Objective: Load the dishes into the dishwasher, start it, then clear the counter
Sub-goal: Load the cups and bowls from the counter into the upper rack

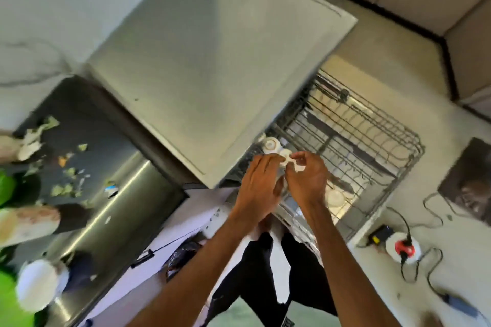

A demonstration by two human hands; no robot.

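Fingers of the right hand [307, 180] curl narrowly and pinch the rim of a small white dish [299, 166]. The left hand [259, 183] reaches in with fairly straight fingers against the same dish, probably to steady it; motion blur hides whether it grips. Both hands work at frame centre, over the near corner of the pulled-out dishwasher rack [372, 141]. A white cup [271, 145] already sits there, apparently upturned for drainage. Loading is judged incomplete. Food scraps [63, 188] lie in the sink area [106, 156] at frame left.
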